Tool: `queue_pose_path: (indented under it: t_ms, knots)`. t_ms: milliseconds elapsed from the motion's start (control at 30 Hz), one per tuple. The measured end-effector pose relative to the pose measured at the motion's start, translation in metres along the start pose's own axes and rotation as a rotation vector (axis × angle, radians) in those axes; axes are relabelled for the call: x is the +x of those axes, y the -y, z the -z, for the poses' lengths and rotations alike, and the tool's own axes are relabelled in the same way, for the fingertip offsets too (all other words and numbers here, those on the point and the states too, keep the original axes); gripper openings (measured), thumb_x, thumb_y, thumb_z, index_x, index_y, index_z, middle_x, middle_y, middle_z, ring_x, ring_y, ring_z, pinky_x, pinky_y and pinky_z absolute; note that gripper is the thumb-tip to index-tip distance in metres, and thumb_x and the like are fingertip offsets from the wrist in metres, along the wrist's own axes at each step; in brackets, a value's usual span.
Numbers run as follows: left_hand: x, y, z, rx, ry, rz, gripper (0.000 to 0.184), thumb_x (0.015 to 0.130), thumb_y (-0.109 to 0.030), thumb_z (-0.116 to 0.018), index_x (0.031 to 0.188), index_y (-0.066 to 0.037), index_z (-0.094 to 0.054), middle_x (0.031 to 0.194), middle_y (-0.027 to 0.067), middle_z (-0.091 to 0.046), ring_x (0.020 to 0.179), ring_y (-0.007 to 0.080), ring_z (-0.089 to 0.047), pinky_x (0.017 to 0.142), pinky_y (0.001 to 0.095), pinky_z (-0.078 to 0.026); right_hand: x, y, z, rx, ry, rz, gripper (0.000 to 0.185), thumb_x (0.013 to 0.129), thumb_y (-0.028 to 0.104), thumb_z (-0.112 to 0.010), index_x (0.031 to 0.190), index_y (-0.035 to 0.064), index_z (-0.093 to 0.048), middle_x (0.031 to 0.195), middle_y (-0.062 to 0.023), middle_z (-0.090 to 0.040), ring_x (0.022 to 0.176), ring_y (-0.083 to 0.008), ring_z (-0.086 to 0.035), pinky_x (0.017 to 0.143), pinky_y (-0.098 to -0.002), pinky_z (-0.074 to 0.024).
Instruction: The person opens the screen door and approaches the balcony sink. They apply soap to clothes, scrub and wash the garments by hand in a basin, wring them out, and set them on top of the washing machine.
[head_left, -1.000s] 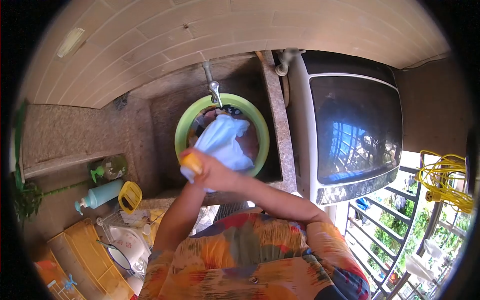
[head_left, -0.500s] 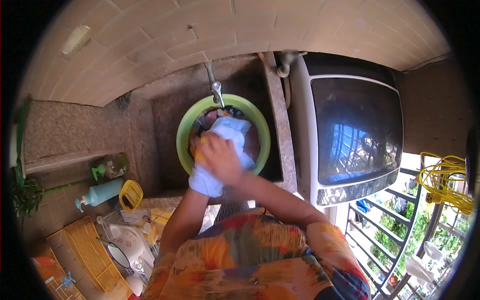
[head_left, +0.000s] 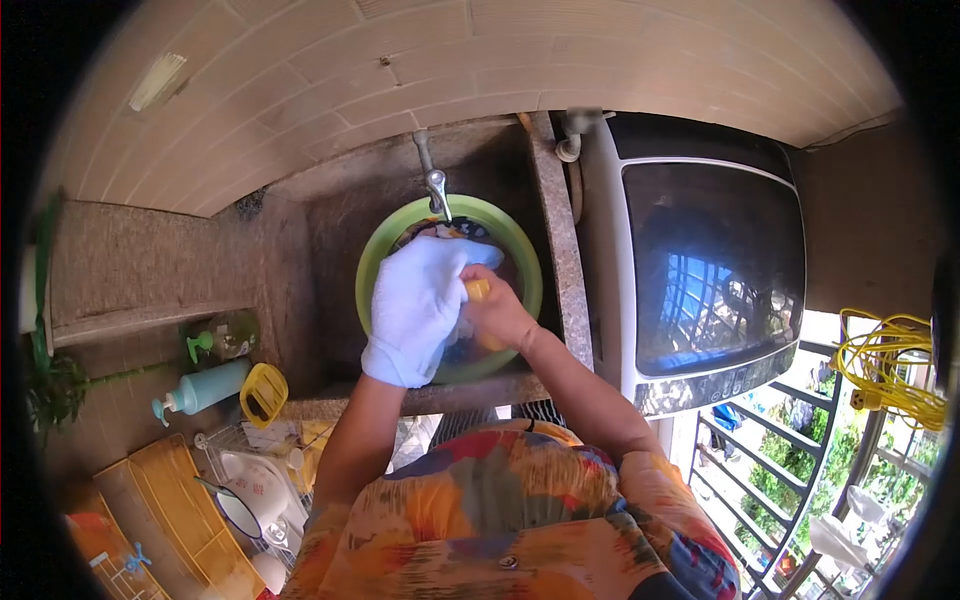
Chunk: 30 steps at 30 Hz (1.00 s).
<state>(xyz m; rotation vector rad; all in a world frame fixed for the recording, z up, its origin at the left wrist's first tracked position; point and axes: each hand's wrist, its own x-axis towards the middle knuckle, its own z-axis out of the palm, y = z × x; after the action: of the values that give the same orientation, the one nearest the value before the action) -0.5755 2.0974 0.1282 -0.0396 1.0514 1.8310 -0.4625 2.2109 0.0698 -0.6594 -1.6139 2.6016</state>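
Note:
A light white-blue cloth [head_left: 415, 300] covers my left hand like a mitten, over the green basin, so the fingers of that hand are hidden. My right hand [head_left: 497, 312] is closed on a yellow bar [head_left: 477, 290] at the right side of the cloth. Below both hands, the green basin [head_left: 533, 275] stands in a stone sink [head_left: 335, 260] and holds wet, dark and coloured fabric [head_left: 470, 228]. Just above the basin's back rim is a metal tap [head_left: 437, 188].
Right of the sink stands a washing machine [head_left: 715, 265] with a dark lid. A blue bottle [head_left: 210, 387], a green-topped bottle [head_left: 228, 337] and a yellow dish [head_left: 264, 394] are at the left. A yellow cord [head_left: 890, 365] hangs at far right.
My right hand has moved right, off the middle of the cloth, with the yellow bar now visible in it. The cloth has been drawn up over my left hand and wrist.

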Motion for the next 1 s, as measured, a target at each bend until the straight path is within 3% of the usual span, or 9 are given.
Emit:
queue_pose_path:
  t_ms: [200, 267, 333, 433, 567, 667, 867, 900, 1000]
  knots:
    - [0.012, 0.01, 0.023, -0.053, -0.048, 0.062, 0.049, 0.091, -0.044, -0.042, 0.124, -0.009, -0.047, 0.123, 0.0107, -0.049, 0.111, 0.0238, -0.048, 0.091, 0.0391, -0.039, -0.019, 0.025, -0.022, 0.098, 0.213, 0.001, 0.032, 0.074, -0.006, -0.062, 0.101, 0.0079, -0.056, 0.096, -0.0018, -0.058, 0.09, -0.0088, -0.055, 0.08, -0.0252, -0.0466]
    - [0.013, 0.018, 0.03, -0.13, -0.052, 0.066, 0.05, 0.091, -0.045, -0.041, 0.125, -0.009, -0.046, 0.125, 0.0106, -0.048, 0.112, 0.024, -0.047, 0.093, 0.0392, -0.038, -0.026, 0.033, -0.052, -0.217, 0.256, 0.15, 0.033, 0.07, -0.005, -0.061, 0.101, 0.0066, -0.056, 0.092, -0.007, -0.058, 0.093, -0.0162, -0.058, 0.082, -0.0307, -0.0471]
    - [0.014, 0.024, 0.034, -0.209, -0.035, 0.054, 0.051, 0.092, -0.046, -0.04, 0.126, -0.009, -0.045, 0.126, 0.0106, -0.047, 0.114, 0.0243, -0.046, 0.094, 0.0393, -0.038, -0.03, 0.025, -0.074, -0.586, 0.332, 0.517, 0.036, 0.065, -0.005, -0.061, 0.099, 0.0068, -0.055, 0.094, -0.0111, -0.057, 0.088, -0.0261, -0.059, 0.078, -0.0351, -0.0489]
    - [0.006, 0.028, 0.031, -0.315, 0.03, 0.024, 0.052, 0.092, -0.048, -0.039, 0.127, -0.009, -0.045, 0.128, 0.0105, -0.046, 0.116, 0.0246, -0.045, 0.097, 0.0394, -0.037, -0.038, 0.044, -0.089, -1.165, 0.473, 0.638, 0.034, 0.064, 0.005, -0.064, 0.097, 0.0064, -0.057, 0.097, -0.0123, -0.056, 0.094, -0.0302, -0.055, 0.081, -0.0382, -0.0471]
    - [-0.005, 0.03, 0.015, -0.402, 0.115, 0.018, 0.054, 0.093, -0.05, -0.037, 0.128, -0.009, -0.043, 0.131, 0.0104, -0.045, 0.119, 0.0251, -0.044, 0.1, 0.0396, -0.035, -0.035, 0.059, -0.109, -1.121, 0.234, 0.895, 0.032, 0.07, 0.023, -0.065, 0.097, 0.0078, -0.058, 0.107, -0.0099, -0.052, 0.108, -0.0274, -0.047, 0.088, -0.0363, -0.0407]
    - [-0.003, 0.036, 0.018, -0.424, 0.156, 0.028, 0.056, 0.093, -0.051, -0.035, 0.129, -0.009, -0.043, 0.133, 0.0103, -0.043, 0.121, 0.0254, -0.043, 0.102, 0.0398, -0.034, -0.015, 0.04, -0.101, -1.205, 0.046, 0.966, 0.035, 0.074, 0.033, -0.065, 0.097, 0.0079, -0.058, 0.107, -0.0107, -0.053, 0.105, -0.0281, -0.048, 0.087, -0.0398, -0.0397]
    - [-0.006, 0.041, 0.03, -0.403, 0.145, 0.137, 0.059, 0.094, -0.054, -0.032, 0.131, -0.009, -0.041, 0.136, 0.0101, -0.041, 0.126, 0.0261, -0.041, 0.107, 0.04, -0.032, 0.046, 0.019, -0.046, -1.212, -0.22, 0.546, 0.045, 0.082, 0.042, -0.06, 0.111, 0.0076, -0.056, 0.109, -0.0161, -0.053, 0.107, -0.0332, -0.051, 0.081, -0.0458, -0.044]
    - [-0.013, 0.033, 0.013, -0.384, 0.111, 0.155, 0.057, 0.095, -0.052, -0.032, 0.131, -0.008, -0.041, 0.133, 0.0098, -0.045, 0.12, 0.0254, -0.046, 0.102, 0.0381, -0.038, 0.049, 0.024, -0.034, -1.194, -0.282, 0.379, 0.047, 0.084, 0.042, -0.058, 0.115, 0.0069, -0.053, 0.108, -0.0174, -0.053, 0.102, -0.034, -0.053, 0.081, -0.0464, -0.0451]
    - [-0.017, 0.027, 0.006, -0.309, 0.141, 0.236, 0.053, 0.096, -0.046, -0.031, 0.132, -0.008, -0.039, 0.13, 0.0104, -0.048, 0.114, 0.0243, -0.052, 0.096, 0.0368, -0.045, 0.05, 0.019, -0.016, -1.182, -0.263, 0.431, 0.051, 0.085, 0.043, -0.057, 0.12, 0.0067, -0.051, 0.108, -0.0201, -0.053, 0.099, -0.0359, -0.054, 0.082, -0.0461, -0.0453]
